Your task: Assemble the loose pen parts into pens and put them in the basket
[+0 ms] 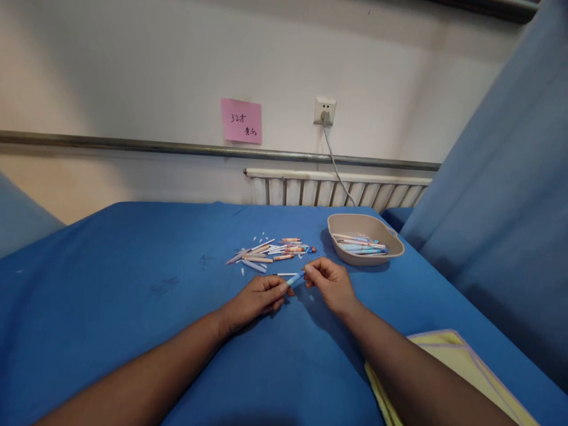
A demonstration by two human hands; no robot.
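A small light-blue pen [294,278] is held between both my hands just above the blue table [124,278]. My left hand [257,297] pinches one end with its fingers closed. My right hand [327,283] grips the other end, fingers curled. Just beyond my hands lies a pile of pen parts [270,252]: several barrels, caps and thin refills in blue, white and orange. A single thin white refill [286,274] lies right by my left fingertips.
A beige oval tray [368,258] holding several pens stands at the right, behind my right hand. A yellow cloth [461,361] lies at the near right edge. A radiator [337,189], a wall socket with a cable [325,111] and a pink note [241,120] are behind the table.
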